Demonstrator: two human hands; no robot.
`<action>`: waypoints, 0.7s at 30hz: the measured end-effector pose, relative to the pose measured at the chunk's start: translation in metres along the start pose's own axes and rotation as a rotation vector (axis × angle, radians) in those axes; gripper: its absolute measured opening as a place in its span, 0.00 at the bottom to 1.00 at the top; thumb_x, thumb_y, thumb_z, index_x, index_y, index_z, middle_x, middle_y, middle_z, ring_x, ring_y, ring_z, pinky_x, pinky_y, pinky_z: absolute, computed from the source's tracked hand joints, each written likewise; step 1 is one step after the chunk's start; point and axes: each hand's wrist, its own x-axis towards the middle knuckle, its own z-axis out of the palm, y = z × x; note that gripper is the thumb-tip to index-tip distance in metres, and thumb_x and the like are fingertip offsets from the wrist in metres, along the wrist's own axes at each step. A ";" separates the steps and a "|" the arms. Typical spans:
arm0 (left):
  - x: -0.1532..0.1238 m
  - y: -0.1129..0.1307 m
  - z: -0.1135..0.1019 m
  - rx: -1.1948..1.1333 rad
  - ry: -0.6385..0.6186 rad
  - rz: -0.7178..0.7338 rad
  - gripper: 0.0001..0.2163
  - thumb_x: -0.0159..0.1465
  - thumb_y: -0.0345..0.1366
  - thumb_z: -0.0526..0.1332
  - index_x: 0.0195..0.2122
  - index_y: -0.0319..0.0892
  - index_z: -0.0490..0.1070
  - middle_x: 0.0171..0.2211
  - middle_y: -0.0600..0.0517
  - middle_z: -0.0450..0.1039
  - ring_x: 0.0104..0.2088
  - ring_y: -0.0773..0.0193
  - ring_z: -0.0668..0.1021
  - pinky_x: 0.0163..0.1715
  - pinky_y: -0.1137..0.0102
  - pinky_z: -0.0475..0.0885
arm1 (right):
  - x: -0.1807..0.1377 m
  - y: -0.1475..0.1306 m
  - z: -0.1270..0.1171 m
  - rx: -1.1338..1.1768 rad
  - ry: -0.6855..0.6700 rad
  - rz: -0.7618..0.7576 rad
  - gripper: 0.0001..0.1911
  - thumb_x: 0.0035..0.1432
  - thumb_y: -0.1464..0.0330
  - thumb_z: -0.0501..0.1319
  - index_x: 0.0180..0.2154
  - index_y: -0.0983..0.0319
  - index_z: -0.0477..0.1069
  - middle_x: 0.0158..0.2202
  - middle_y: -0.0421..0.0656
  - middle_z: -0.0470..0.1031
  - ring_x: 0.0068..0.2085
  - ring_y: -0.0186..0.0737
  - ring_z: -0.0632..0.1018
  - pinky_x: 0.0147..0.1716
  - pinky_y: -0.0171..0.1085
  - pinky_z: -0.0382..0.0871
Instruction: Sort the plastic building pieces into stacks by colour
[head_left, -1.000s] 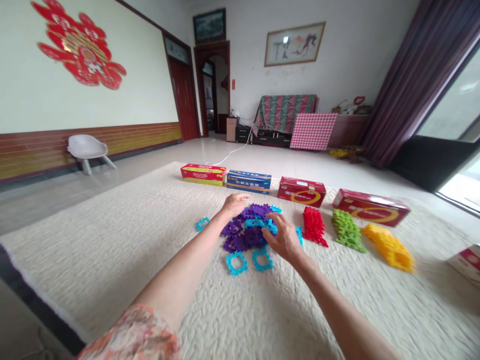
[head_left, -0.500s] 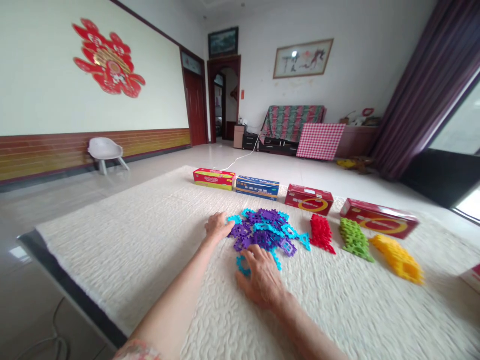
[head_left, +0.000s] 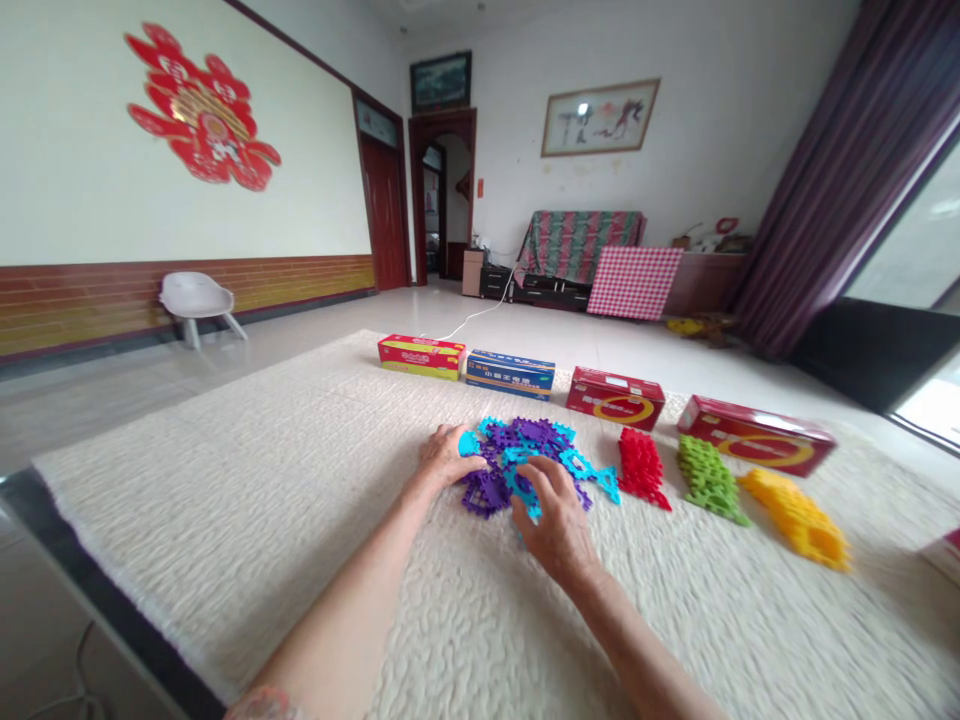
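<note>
Left hand (head_left: 442, 457) at the left edge, right hand (head_left: 556, 520) over the near side, fingers spread: the purple-and-cyan pile (head_left: 491, 490) sits between them on the surface (head_left: 247, 480)! Behind, the blue box (head_left: 511, 375) flashes blurred white Chinese characters.

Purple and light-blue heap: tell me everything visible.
The heap is a loose, overlapping jumble of thin pieces with toothed edges, plastic by their look; some light-blue ones have open centres. It lies low on the cream quilted cover, nearer than the blue box and left of the red pieces. The left hand is at its left edge; the right hand covers part of its near side. Whether either grips a piece is unclear.
</note>
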 end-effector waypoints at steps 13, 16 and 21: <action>0.008 -0.009 -0.002 -0.045 0.125 0.130 0.24 0.53 0.23 0.59 0.51 0.44 0.73 0.47 0.48 0.76 0.48 0.58 0.76 0.53 0.67 0.67 | 0.002 0.039 -0.002 -0.123 0.024 0.002 0.14 0.59 0.68 0.55 0.47 0.61 0.69 0.52 0.50 0.71 0.56 0.52 0.69 0.55 0.54 0.62; 0.006 -0.006 -0.006 -0.071 0.132 0.078 0.21 0.55 0.23 0.58 0.49 0.44 0.75 0.47 0.49 0.77 0.48 0.59 0.77 0.52 0.69 0.67 | 0.001 0.023 -0.006 -0.099 -0.083 -0.080 0.15 0.58 0.69 0.56 0.48 0.60 0.69 0.53 0.49 0.71 0.57 0.52 0.67 0.56 0.54 0.58; 0.005 0.001 -0.014 -0.099 0.180 -0.066 0.16 0.56 0.26 0.60 0.45 0.45 0.77 0.44 0.51 0.79 0.45 0.60 0.79 0.49 0.70 0.69 | 0.001 0.002 -0.011 -0.036 -0.257 -0.183 0.20 0.56 0.67 0.58 0.51 0.60 0.67 0.55 0.49 0.70 0.59 0.53 0.64 0.58 0.57 0.52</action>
